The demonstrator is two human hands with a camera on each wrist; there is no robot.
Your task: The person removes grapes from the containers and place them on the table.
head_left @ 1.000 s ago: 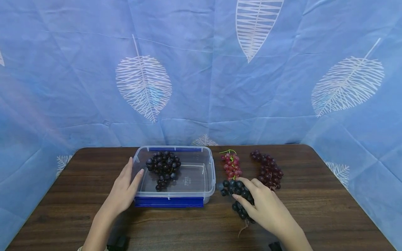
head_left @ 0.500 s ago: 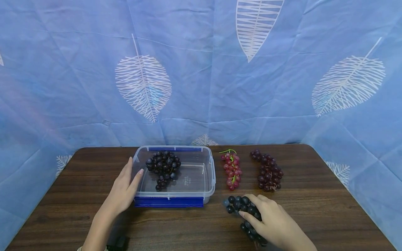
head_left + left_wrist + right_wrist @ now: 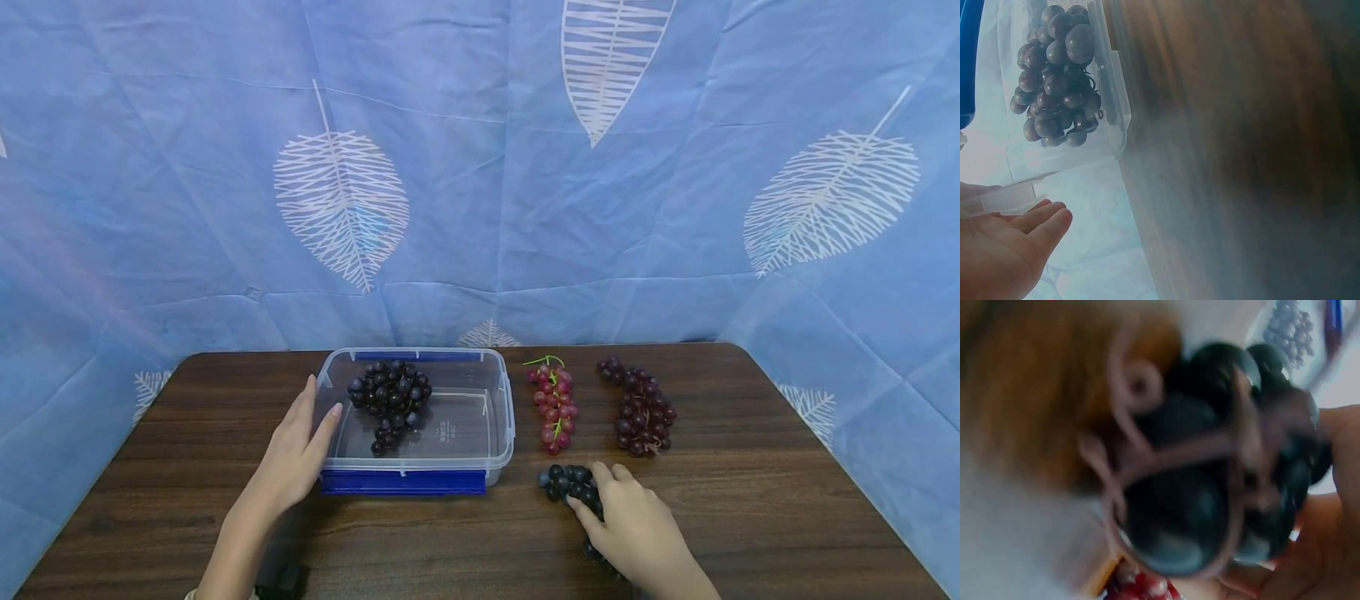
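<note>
My right hand (image 3: pixel 637 525) grips a bunch of black grapes (image 3: pixel 570 483) low over the near right part of the table. Up close in the right wrist view, its brown curling stem crosses the dark grapes (image 3: pixel 1175 519), and the fingers are at the right. On the left stands a clear plastic container (image 3: pixel 468 433) with blue clips, its top uncovered. Another bunch of black grapes (image 3: pixel 390 400) lies inside, toward the container's left. With straight fingers, my left hand (image 3: pixel 288 458) touches the container's left wall; the left wrist view shows this hand (image 3: pixel 1007 250) beside a clear side flap.
Right of the container lies a small bunch of red grapes (image 3: pixel 555 408) with a green stem. Beyond it is a bunch of dark purple grapes (image 3: pixel 641 408). The brown wooden table (image 3: pixel 780 500) ends at a blue leaf-patterned cloth (image 3: pixel 480 208).
My right hand has drawn the black grapes back toward me, away from the red grapes, which are now fully visible. Lately it has shifted slightly left. The left hand and container stay put.
</note>
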